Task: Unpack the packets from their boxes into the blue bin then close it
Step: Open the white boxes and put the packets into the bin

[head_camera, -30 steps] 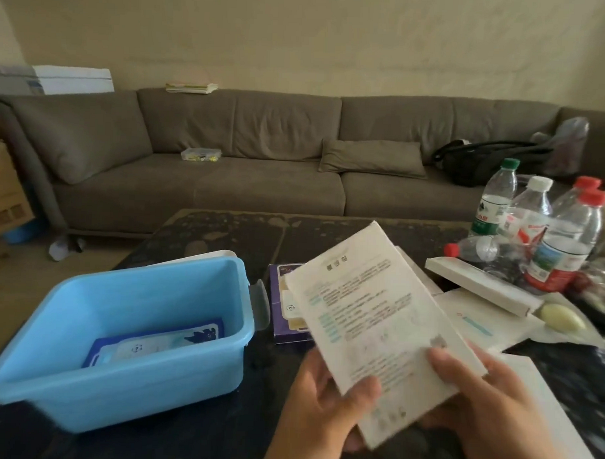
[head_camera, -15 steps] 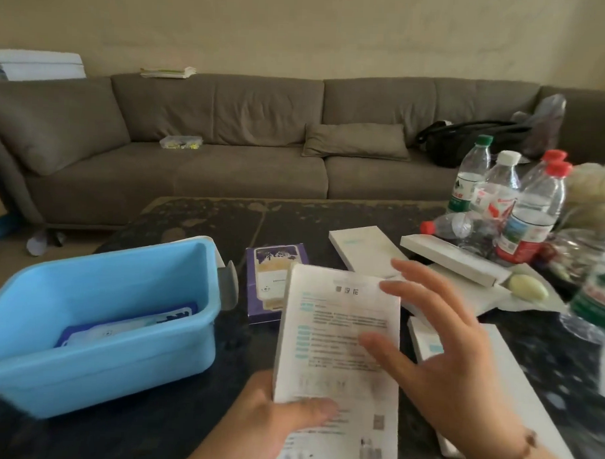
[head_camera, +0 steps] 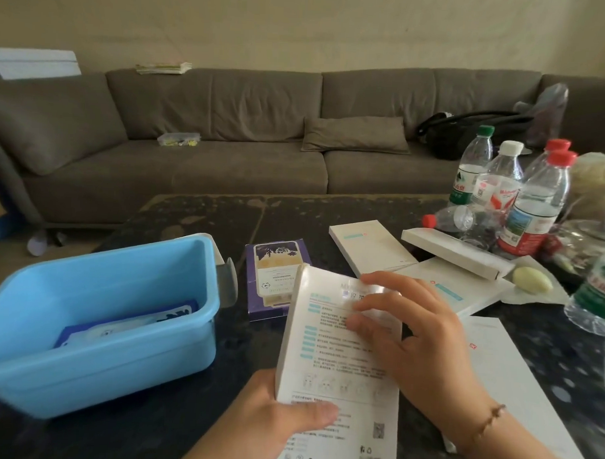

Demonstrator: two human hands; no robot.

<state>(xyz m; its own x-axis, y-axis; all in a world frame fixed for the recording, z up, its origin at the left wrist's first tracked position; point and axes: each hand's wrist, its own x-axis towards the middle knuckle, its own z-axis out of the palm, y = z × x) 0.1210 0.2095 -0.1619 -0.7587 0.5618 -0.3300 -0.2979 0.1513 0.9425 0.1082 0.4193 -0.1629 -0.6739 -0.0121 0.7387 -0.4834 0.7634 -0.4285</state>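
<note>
My left hand [head_camera: 274,420] grips the lower left of a white printed box [head_camera: 334,367], thumb across its front. My right hand [head_camera: 417,339] lies over the box's upper right part, fingers bent at its top end. The open blue bin [head_camera: 173,345] stands to the left on the dark table, with a blue-and-white packet [head_camera: 126,324] lying inside. A purple box [head_camera: 272,279] lies flat just beyond the white box. More white boxes lie at right: one flat [head_camera: 369,245], one propped [head_camera: 454,255], one under my right wrist [head_camera: 505,370].
Several water bottles [head_camera: 535,199] stand at the table's back right, one lying down [head_camera: 456,217], another at the right edge [head_camera: 597,294]. A pale oval object [head_camera: 532,280] rests on a wrapper. The bin's white lid [head_camera: 221,257] sits behind the bin. A brown sofa [head_camera: 228,158] runs behind the table.
The white box has swung upright and come lower toward me. My right hand let go of its lower corner, lifted open, then came down onto its upper part. The view tilted down.
</note>
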